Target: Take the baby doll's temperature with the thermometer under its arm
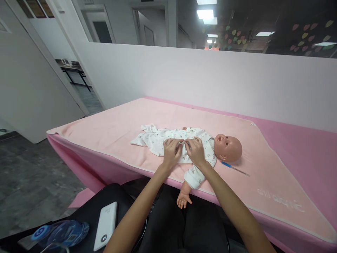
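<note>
A baby doll (228, 147) lies on its back with its head to the right, dressed in a white patterned baby outfit (158, 140). Both my hands meet over the front of the outfit. My left hand (171, 150) is closed, its fingertips pinching the fabric at the middle. Close beside it, my right hand (195, 149) pinches the same front edge; whatever small fastener may be between the fingertips is hidden. One doll arm (185, 193) hangs over the table's near edge, under my right forearm.
A thin stick with a blue end (235, 168) lies near the doll's head. Beneath is a pink mat (110, 126) on a pink-covered table against a white wall (210, 80). A white power bank (105, 225) and a plastic bottle (63, 232) rest at lower left.
</note>
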`<state>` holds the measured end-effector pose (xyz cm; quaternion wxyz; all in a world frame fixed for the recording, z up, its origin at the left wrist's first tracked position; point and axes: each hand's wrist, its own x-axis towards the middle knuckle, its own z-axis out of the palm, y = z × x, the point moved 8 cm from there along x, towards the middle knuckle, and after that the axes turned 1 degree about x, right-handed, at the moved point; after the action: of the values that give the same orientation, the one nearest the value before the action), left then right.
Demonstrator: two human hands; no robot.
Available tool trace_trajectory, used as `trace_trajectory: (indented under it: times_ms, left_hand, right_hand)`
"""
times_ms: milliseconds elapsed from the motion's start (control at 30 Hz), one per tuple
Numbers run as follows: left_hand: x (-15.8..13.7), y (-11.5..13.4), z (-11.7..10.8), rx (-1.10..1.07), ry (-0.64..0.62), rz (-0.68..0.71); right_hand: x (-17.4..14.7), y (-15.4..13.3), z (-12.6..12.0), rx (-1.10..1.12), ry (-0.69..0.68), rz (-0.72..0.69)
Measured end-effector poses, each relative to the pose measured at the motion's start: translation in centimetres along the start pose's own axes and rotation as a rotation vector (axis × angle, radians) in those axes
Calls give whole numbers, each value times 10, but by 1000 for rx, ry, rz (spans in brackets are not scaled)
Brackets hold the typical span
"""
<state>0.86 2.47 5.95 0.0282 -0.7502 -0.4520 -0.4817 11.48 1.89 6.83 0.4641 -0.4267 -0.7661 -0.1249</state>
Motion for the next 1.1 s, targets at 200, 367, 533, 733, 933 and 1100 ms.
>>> trace_trajectory:
  times_ms: [200, 367, 533, 733, 933, 1100]
  left_hand:
    - [0, -1, -1, -26, 17, -16]
    - [-1, -2, -1, -25, 14, -18]
    - [-1, -3, 0, -13, 5, -10]
    - [-1, -3, 1, -16, -3, -23]
    - [-1, -4, 1, -19, -3, -32]
    - [-1, -4, 2, -26, -7, -32]
  right_hand:
    - [0, 1, 0, -11, 10, -2]
    - [0, 1, -2, -1, 32, -6]
    - [0, 1, 1, -2, 4, -8]
    - [-1, 1, 1, 4, 10, -9]
    - [-2, 1, 2, 3, 1, -13]
    - [-3, 1, 2, 0, 3, -17]
